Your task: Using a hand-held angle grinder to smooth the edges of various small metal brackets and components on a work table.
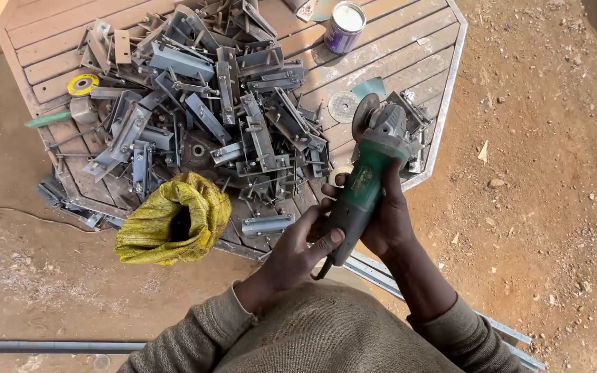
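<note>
1. Both hands hold a green angle grinder [366, 181] over the near right corner of the wooden bench [409, 48]; its disc end points away from the person, toward the bench top.
2. The right hand [390, 214] is wrapped around the grinder's body from the right side, fingers closed on it.
3. The left hand [297, 250] grips the tail end of the grinder, thumb pressed along the underside (a dark cord stub shows just below it).
4. A heap of grey metal brackets [209, 103] covers most of the bench, left of the grinder.
5. A yellow woven sack [174, 220], mouth open, sits at the bench's near edge, beside the left hand.
6. A small paint tin [345, 26] stands at the far side; a loose grinding disc [343, 106] lies flat just beyond the grinder's head
</note>
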